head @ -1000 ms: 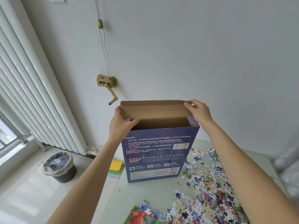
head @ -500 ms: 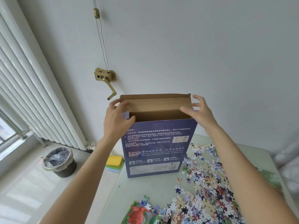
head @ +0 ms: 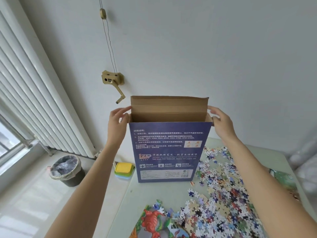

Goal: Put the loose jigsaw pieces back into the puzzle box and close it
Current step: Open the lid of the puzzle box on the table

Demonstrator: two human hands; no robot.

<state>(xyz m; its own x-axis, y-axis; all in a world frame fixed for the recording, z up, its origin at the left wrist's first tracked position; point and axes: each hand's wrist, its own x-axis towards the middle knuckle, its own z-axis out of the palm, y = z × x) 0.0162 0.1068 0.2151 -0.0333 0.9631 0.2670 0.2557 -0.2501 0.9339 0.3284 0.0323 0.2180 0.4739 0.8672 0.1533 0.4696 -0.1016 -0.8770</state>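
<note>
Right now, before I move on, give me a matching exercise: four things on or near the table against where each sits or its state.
Things:
1. tall blue cardboard puzzle box
2. loose jigsaw pieces
3. yellow-lidded container
4. dark lined waste bin

Places or states:
a. on the floor by the radiator
b. upright, top flap open
c. spread right of the box
d. just left of the box's base

Pairs: 1-b, 2-c, 3-d, 4-a
</note>
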